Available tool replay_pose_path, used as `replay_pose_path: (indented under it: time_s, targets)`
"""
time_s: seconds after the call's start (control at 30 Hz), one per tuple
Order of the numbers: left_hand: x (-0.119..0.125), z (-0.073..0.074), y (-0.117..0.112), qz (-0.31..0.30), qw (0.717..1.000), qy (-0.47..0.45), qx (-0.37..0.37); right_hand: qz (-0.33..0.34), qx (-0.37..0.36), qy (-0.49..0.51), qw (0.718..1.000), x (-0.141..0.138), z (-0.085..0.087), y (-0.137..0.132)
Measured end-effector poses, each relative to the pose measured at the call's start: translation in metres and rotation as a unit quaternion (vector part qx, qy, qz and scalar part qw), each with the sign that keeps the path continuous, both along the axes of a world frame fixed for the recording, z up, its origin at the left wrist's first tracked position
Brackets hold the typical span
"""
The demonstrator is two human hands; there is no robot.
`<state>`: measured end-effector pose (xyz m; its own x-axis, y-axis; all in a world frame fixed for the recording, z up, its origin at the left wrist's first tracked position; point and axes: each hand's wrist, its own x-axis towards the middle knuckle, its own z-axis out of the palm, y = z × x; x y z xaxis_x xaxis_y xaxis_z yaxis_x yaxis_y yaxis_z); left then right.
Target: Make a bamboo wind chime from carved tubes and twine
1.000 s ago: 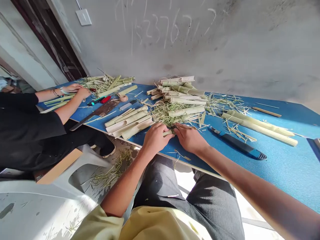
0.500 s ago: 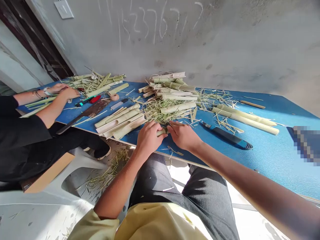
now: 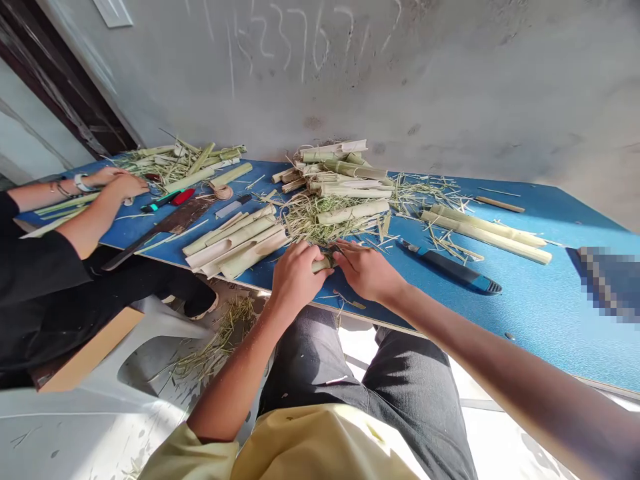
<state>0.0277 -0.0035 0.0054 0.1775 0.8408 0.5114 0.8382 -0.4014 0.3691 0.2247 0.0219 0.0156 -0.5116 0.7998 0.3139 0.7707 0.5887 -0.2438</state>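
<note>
My left hand (image 3: 296,275) is closed around a short pale-green bamboo piece (image 3: 323,265) at the near edge of the blue table (image 3: 540,307). My right hand (image 3: 365,270) is curled against the piece's other end, where a small dark tool tip (image 3: 334,251) shows between the hands; what the fingers hold is hidden. Just beyond both hands lies a heap of green shavings (image 3: 320,227).
Split bamboo strips (image 3: 235,243) lie left of my hands, a stack of bamboo tubes (image 3: 340,177) behind, long bamboo sticks (image 3: 485,230) and a blue-handled knife (image 3: 450,270) to the right. A co-worker's hands (image 3: 117,183) work at the far left near a cleaver (image 3: 160,230).
The view has shifted slightly, so everything sits a little further left and lower. My hands stay together on the bamboo piece with barely any movement.
</note>
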Motion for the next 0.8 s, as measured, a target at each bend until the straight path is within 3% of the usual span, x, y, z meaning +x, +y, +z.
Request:
replay_pose_path:
  time_s: [0.07, 0.13, 0.23, 0.3, 0.47, 0.63, 0.8]
  targets:
    - [-0.001, 0.000, 0.000, 0.001, 1.000, -0.007, 0.000, 0.023, -0.002, 0.004, 1.000, 0.006, 0.002, 0.000]
    - [-0.006, 0.001, 0.002, -0.013, 1.000, -0.020, -0.002, 0.006, 0.003, 0.006, 1.000, 0.023, 0.009, 0.002]
    - [-0.021, 0.007, 0.008, -0.079, 0.997, -0.016, -0.017, -0.047, 0.025, 0.008, 0.999, 0.054, 0.027, 0.006]
    - [-0.033, 0.011, 0.014, -0.120, 0.992, -0.012, -0.029, -0.041, 0.036, -0.001, 0.999, 0.064, 0.035, 0.008]
    - [-0.046, 0.011, 0.022, -0.139, 0.988, -0.047, -0.040, 0.100, 0.010, -0.038, 0.994, 0.048, 0.027, 0.004]
    - [-0.046, 0.006, 0.019, -0.141, 0.987, -0.065, -0.049, 0.102, 0.020, -0.031, 0.994, 0.036, 0.023, 0.005]
    - [-0.049, 0.007, 0.021, -0.142, 0.986, -0.065, -0.056, 0.181, 0.108, -0.081, 0.974, 0.031, 0.036, 0.017]
